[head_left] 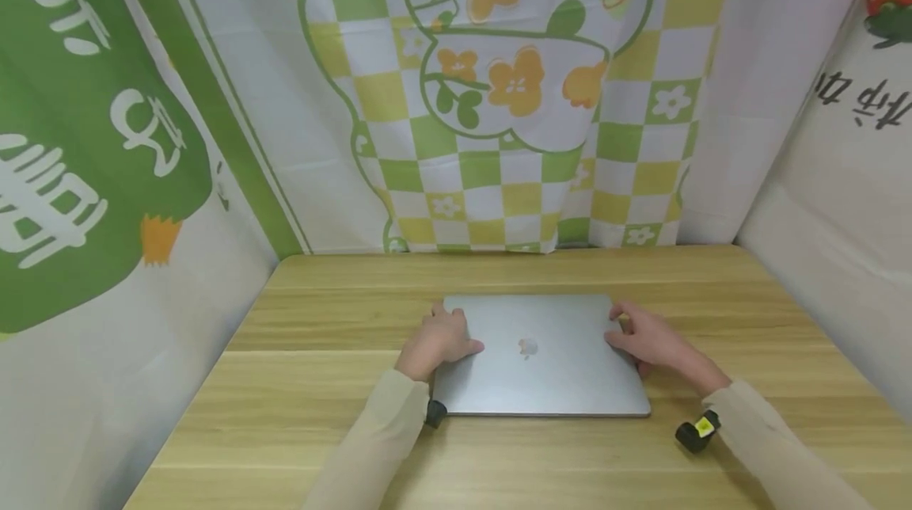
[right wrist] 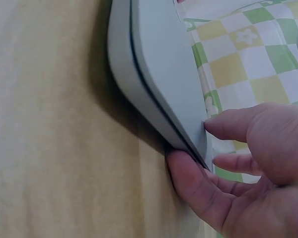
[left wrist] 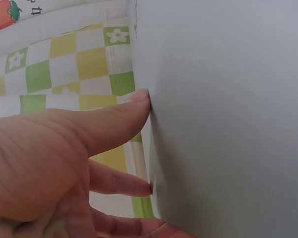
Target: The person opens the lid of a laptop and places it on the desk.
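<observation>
A closed silver laptop with an apple logo on its lid lies on the wooden table. At its left edge is my left hand, the thumb over the lid and fingers along the side. The left wrist view shows this hand with its thumb and fingertips against the laptop. My right hand holds the opposite edge near the far right corner. In the right wrist view, one digit of that hand presses the side edge of the laptop from below while another touches the lid.
The wooden table extends around the laptop on all sides. A checked, flowered curtain hangs along the back edge, and printed cloths hang at both sides. Each wrist carries a small black camera.
</observation>
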{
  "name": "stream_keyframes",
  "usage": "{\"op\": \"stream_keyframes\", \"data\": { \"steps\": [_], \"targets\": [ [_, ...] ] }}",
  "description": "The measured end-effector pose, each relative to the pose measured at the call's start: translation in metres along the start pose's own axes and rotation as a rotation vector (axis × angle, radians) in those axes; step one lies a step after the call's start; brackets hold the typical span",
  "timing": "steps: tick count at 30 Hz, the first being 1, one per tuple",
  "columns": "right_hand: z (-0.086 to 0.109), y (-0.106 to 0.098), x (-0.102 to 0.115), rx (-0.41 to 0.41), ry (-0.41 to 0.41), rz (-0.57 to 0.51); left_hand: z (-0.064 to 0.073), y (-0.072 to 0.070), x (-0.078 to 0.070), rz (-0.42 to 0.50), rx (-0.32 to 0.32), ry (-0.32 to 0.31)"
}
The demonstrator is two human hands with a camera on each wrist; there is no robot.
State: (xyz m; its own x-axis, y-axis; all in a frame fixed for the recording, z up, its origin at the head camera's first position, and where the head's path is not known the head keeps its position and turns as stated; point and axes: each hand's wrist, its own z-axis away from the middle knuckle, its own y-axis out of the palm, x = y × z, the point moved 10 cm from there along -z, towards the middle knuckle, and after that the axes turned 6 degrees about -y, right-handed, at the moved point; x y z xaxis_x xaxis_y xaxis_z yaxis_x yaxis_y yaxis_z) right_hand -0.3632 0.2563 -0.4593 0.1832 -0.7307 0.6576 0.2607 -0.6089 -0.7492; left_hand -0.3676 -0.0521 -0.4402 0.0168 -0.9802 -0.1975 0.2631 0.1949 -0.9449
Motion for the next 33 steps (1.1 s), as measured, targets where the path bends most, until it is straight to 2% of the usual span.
{"op": "stream_keyframes", "data": {
  "steps": [13, 16, 23, 28, 33],
  "targets": [
    [0.005, 0.003, 0.002, 0.007, -0.023, 0.028, 0.004, 0.003, 0.003, -0.005, 0.012, -0.006],
    [0.006, 0.003, 0.005, 0.03, -0.034, 0.031, 0.004, 0.003, 0.003, -0.003, 0.011, 0.006],
    [0.013, 0.001, 0.022, 0.126, -0.107, 0.126, 0.006, 0.002, 0.0, -0.026, 0.008, 0.094],
    [0.019, -0.001, 0.029, 0.141, -0.112, 0.197, 0.013, 0.001, -0.001, -0.071, 0.007, 0.16],
    [0.026, -0.003, 0.04, 0.135, -0.152, 0.242, 0.016, 0.001, 0.0, -0.105, -0.012, 0.215]
  ]
}}
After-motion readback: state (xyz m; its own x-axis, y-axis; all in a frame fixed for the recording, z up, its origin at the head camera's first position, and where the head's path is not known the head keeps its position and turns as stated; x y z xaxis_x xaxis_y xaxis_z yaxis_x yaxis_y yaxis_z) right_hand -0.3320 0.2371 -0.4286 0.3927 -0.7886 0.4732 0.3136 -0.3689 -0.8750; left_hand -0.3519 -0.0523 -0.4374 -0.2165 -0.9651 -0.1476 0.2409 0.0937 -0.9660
